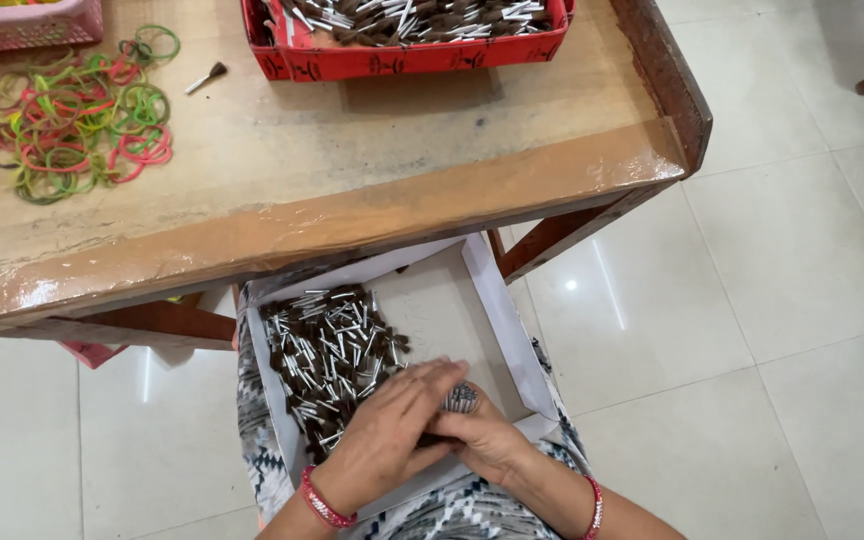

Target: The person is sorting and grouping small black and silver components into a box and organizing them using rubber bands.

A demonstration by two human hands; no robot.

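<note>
A small bundle of brushes, their metal ends showing as a tight round cluster, sits in the right hand, whose fingers are curled closed around it. The left hand lies flat across the top of the right one, fingers stretched out and together, covering most of the bundle; whether it grips anything itself cannot be told. Both hands hover over the near part of a shallow white box that rests on the person's lap, on patterned grey and white cloth. Each wrist carries a red bangle.

Inside the box, to the left of the hands, lies a loose heap of little brushes with dark brown tips and short silver handles, pointing every way. The right half of the box floor is bare.

Beyond the box stands a wooden counter with a raised edge. On its left side is a tangle of rubber bands in green, pink, yellow and brown, and a single brush lies just beside them. At the far edge sits a red tray filled with more of the same brushes, and a pink basket shows at the top left corner. White floor tiles spread out to the right
</note>
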